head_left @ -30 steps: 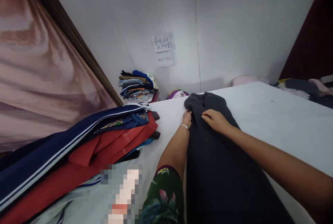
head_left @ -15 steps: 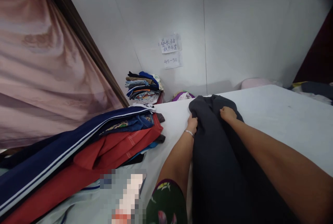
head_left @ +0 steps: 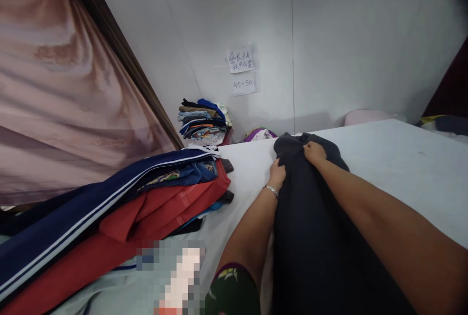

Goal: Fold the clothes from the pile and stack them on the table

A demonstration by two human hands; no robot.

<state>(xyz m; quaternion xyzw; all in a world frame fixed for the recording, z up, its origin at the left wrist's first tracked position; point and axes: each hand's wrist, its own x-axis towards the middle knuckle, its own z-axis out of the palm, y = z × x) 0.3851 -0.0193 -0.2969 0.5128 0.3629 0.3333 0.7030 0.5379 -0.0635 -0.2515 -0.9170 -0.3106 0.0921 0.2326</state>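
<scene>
Long, dark-grey cloth garment (head_left: 305,237) trailed nearward from two closed grips over the flat white desk (head_left: 387,173), left hand (head_left: 278,174) pinching its left edge, right hand (head_left: 316,152) its far folds. It looked soft, limp, fairly light, best held by both edges.
</scene>
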